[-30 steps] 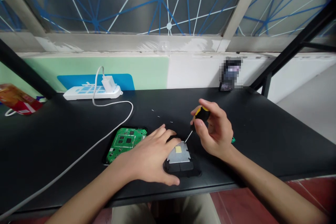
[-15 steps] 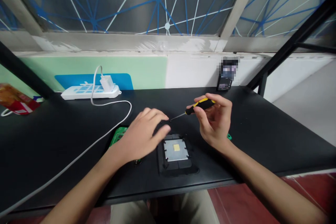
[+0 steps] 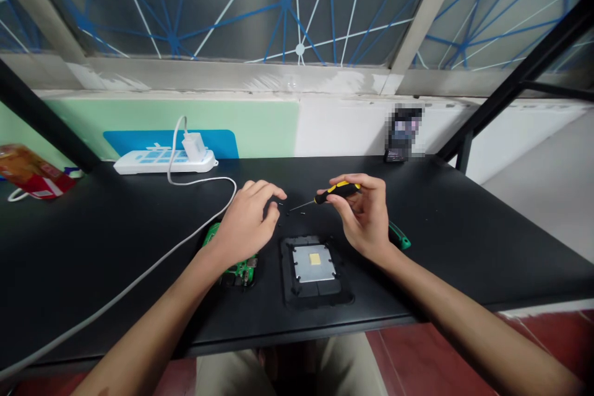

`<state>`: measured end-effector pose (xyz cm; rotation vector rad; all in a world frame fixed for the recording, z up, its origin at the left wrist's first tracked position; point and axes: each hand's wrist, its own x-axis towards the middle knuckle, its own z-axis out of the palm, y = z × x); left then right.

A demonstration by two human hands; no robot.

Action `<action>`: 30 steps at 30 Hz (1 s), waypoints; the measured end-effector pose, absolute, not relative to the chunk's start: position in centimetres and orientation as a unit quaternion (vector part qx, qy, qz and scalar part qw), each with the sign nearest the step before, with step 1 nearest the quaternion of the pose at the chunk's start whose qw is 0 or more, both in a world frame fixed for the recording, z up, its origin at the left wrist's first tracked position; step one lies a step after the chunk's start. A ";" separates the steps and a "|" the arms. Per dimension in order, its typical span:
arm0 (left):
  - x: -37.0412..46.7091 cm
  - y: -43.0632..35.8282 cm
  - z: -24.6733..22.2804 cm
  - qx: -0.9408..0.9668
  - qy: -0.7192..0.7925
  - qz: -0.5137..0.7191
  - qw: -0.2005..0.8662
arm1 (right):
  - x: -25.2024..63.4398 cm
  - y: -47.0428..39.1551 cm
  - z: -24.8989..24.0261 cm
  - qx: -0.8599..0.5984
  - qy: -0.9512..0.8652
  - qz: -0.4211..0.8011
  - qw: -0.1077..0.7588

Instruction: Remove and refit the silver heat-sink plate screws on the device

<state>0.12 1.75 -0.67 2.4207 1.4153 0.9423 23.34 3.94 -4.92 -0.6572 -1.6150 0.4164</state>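
My right hand [image 3: 367, 218] grips a black and yellow screwdriver [image 3: 338, 192], its thin shaft slanting down to the left, the tip close to the tabletop. Left of that tip hovers my left hand [image 3: 248, 216], thumb and fingers apart with nothing visible between them. Tiny screws [image 3: 303, 213] lie on the table around the tip. Nearer to me sits a flat black casing [image 3: 320, 303] bearing a silver metal plate [image 3: 304, 271] with a pale yellow square pad [image 3: 315, 259]. A green circuit board [image 3: 244, 270] is partly hidden under my left forearm.
A green-handled tool [image 3: 400, 236] lies partly behind my right hand. At the back stand a white power strip [image 3: 164, 164] with a plugged-in charger [image 3: 193, 146] and a phone [image 3: 401, 133] against the wall. A white cable [image 3: 139, 276] crosses the left side, near a red packet [image 3: 39, 176].
My left hand has drawn left, away from the screwdriver tip. My right hand has shifted left with the screwdriver. Small screws and more of the circuit board now show.
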 end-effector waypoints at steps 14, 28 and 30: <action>0.3 1.9 -1.0 0.816 0.482 0.309 0.082 | 23.3 3.6 -5.1 -0.325 -0.705 0.198 0.598; 0.5 1.6 -1.5 0.837 0.458 0.288 0.087 | 23.9 3.4 -2.5 -0.360 -0.604 0.261 0.661; 0.6 1.4 -1.5 0.851 0.435 0.280 0.093 | 24.3 3.7 -2.2 -0.381 -0.587 0.271 0.661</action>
